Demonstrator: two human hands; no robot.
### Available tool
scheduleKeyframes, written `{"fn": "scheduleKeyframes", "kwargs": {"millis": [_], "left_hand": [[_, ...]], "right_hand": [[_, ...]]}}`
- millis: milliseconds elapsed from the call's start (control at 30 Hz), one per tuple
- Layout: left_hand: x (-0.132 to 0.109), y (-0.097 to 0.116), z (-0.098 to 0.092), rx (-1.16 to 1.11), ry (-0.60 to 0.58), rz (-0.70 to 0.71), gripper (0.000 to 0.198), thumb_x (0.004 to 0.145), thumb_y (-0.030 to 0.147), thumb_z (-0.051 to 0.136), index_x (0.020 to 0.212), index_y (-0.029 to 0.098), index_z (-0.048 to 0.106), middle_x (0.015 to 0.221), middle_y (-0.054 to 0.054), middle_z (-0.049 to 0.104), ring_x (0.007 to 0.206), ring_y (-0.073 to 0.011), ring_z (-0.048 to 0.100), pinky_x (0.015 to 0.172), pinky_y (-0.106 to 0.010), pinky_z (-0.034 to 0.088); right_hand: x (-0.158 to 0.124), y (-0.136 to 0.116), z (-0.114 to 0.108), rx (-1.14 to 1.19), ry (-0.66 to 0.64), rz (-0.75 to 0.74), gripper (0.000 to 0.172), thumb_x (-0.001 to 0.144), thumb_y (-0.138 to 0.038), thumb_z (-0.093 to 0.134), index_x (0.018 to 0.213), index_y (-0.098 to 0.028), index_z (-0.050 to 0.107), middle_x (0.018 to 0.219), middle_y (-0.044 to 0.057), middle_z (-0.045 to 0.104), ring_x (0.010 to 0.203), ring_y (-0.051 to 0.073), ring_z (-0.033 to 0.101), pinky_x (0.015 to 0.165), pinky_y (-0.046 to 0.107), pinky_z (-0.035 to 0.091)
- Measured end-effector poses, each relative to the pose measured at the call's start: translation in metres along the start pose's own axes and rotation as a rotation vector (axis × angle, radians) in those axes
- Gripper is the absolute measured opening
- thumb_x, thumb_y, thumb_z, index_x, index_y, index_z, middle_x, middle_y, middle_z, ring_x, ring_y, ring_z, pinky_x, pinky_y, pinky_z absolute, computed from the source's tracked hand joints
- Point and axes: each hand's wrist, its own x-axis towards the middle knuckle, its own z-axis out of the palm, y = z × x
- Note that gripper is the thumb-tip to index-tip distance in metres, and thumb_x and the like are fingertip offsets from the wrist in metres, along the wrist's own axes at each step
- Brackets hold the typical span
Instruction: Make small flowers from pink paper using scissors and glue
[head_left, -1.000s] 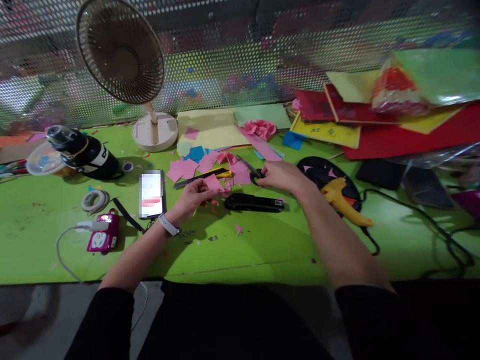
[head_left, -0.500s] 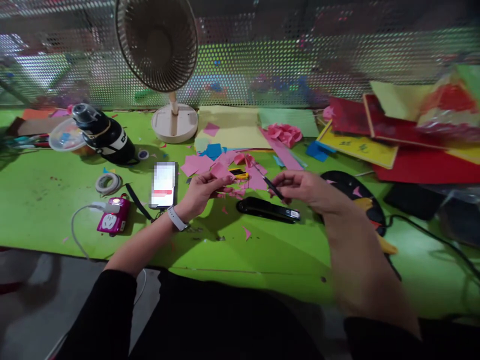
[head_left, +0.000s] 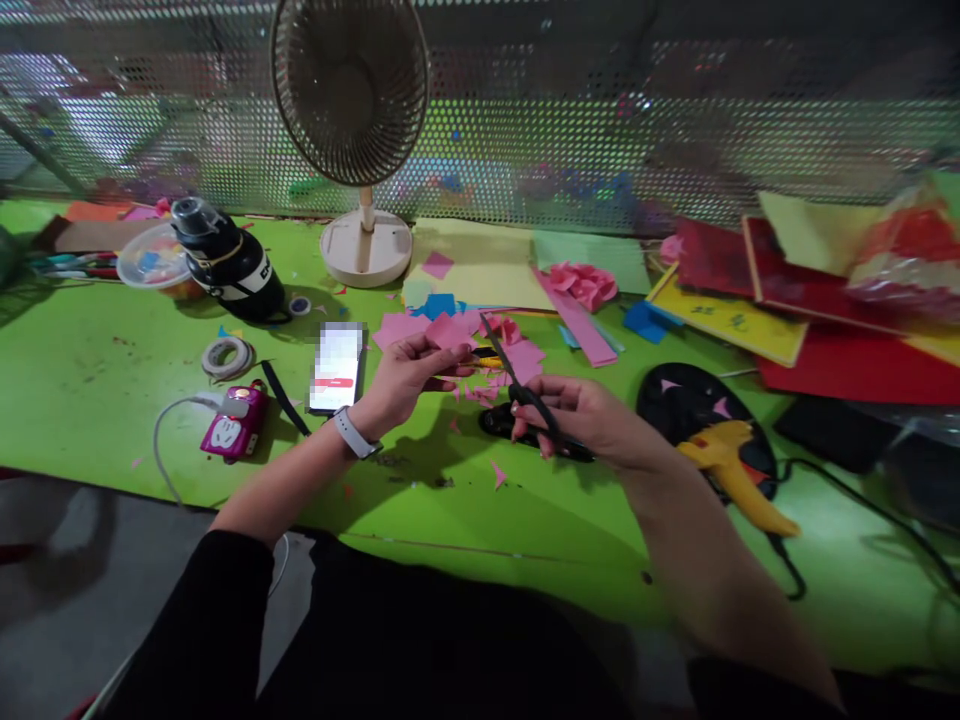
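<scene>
A smooth, matte green table (head_left: pixel 112 420) filled the frame, with a round wire-mesh fan (head_left: pixel 350 90) at upper centre. At centre, the right hand (head_left: pixel 592 420) gripped slim black scissors (head_left: pixel 525 395), blades angled up-left. Just left, the left hand (head_left: pixel 405 375) pinched 1 flat, angular pink paper piece (head_left: pixel 448 332) above scattered pink scraps (head_left: pixel 525 355).

A small pink paper piece (head_left: pixel 448 333) is pinched in the left hand (head_left: pixel 405 375), and black scissors (head_left: pixel 517 385) in the right hand (head_left: pixel 589 420) point their thin blades up, just beside its edge.
</scene>
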Motion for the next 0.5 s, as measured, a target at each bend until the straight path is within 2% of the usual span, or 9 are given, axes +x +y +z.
{"fn": "scheduleKeyframes", "kwargs": {"millis": [133,300,500], "left_hand": [[0.001,0.0,0.0,-0.044,0.009,0.022,0.027,0.072,0.03,0.083,0.082,0.013,0.065,0.084,-0.005,0.075,0.074,-0.0113,0.073,0.059,-0.017,0.051],[0.0,-0.002,0.001,-0.034,0.028,0.019,0.026,0.073,0.03,0.083,0.082,0.013,0.066,0.09,-0.006,0.076,0.077,-0.0116,0.073,0.066,-0.021,0.054],[0.0,-0.006,0.002,-0.042,-0.026,-0.006,0.027,0.071,0.03,0.084,0.083,0.012,0.068,0.091,-0.007,0.077,0.076,-0.0128,0.074,0.068,-0.023,0.057]], "right_hand": [[0.004,0.004,0.003,0.03,0.048,-0.032,0.05,0.061,-0.057,0.085,0.079,-0.019,0.057,0.063,0.0,0.068,0.043,0.009,0.055,0.042,0.021,0.045],[0.004,0.002,0.01,-0.017,0.033,-0.024,0.055,0.056,-0.061,0.086,0.08,-0.021,0.057,0.065,-0.001,0.065,0.05,0.011,0.057,0.047,0.025,0.051],[0.004,0.004,0.014,-0.082,0.055,-0.073,0.053,0.057,-0.06,0.085,0.08,-0.022,0.055,0.067,-0.001,0.061,0.055,0.013,0.056,0.048,0.026,0.051]]}}
